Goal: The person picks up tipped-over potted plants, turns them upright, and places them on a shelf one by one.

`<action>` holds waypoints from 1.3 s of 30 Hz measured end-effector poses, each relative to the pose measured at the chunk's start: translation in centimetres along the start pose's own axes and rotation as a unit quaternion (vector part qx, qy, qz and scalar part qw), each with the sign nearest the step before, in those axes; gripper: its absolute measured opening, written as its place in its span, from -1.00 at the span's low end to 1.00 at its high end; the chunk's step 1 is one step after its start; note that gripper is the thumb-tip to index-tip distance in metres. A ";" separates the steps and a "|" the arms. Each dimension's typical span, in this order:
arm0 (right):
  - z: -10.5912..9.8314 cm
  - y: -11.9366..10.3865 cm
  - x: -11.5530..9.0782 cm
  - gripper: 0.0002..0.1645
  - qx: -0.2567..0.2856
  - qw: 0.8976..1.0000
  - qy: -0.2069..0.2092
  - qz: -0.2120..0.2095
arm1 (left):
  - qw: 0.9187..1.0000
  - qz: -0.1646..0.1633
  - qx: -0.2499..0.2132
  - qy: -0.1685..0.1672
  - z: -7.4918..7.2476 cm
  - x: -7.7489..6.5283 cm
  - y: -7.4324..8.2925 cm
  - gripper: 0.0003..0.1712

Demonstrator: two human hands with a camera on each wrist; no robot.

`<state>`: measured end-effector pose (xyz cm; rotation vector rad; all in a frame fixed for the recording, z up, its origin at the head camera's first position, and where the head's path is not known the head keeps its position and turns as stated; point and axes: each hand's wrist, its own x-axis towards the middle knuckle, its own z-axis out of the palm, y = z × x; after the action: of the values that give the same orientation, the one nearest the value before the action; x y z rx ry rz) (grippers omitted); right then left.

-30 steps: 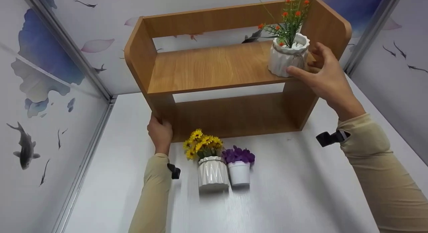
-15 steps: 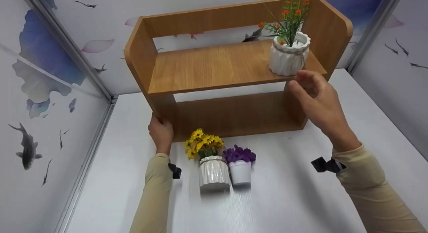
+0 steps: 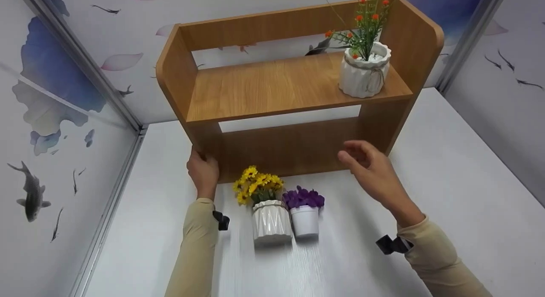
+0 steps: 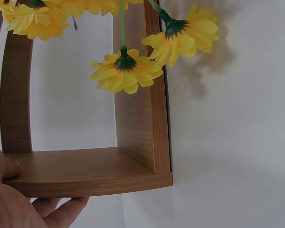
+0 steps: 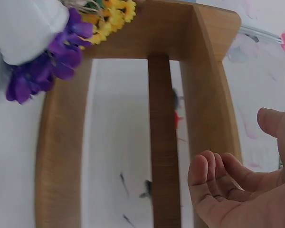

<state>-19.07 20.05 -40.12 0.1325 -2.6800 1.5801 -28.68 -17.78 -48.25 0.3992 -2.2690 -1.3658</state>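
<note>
Currently, my left fingers grip the left side panel of the wooden shelf. My right fingers, loosely curved, hold nothing near its lower right. Orange-flowered pot: right end of the upper board. Yellow-flowered pot and purple-flowered pot: side by side on the worktop, before the shelf.

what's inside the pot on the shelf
Orange flowers on green stems rise from the pot on the shelf, with white bits around their base. Anything beneath is hidden by those bits and the pot's wall.
</note>
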 end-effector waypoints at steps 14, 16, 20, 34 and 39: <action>6.2 5.7 -2.9 -0.27 0.035 0.996 -0.036 0.078 | 1.000 -0.006 -0.008 -0.001 -0.3 0.2 0.0 -0.53; 6.9 6.1 -3.2 -0.28 0.037 0.995 -0.040 0.081 | 1.000 -0.008 -0.007 0.000 -0.3 0.2 0.0 -0.52; 8.1 6.8 -3.8 -0.25 0.028 0.996 -0.052 0.072 | 1.000 -0.011 -0.009 -0.004 -0.3 0.2 0.0 -0.50; 10.7 8.1 -4.2 -0.02 -0.015 0.992 -0.087 0.091 | 1.000 -0.018 -0.015 -0.002 0.0 -0.1 0.0 -0.54; 11.0 7.8 -4.1 0.00 -0.035 0.991 -0.098 0.087 | 1.000 -0.011 -0.015 -0.005 0.0 0.0 -0.1 -0.56</action>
<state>-15.49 14.43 -52.58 0.0553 -2.9675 1.5915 -28.63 -17.82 -48.33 0.4091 -2.2554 -1.4129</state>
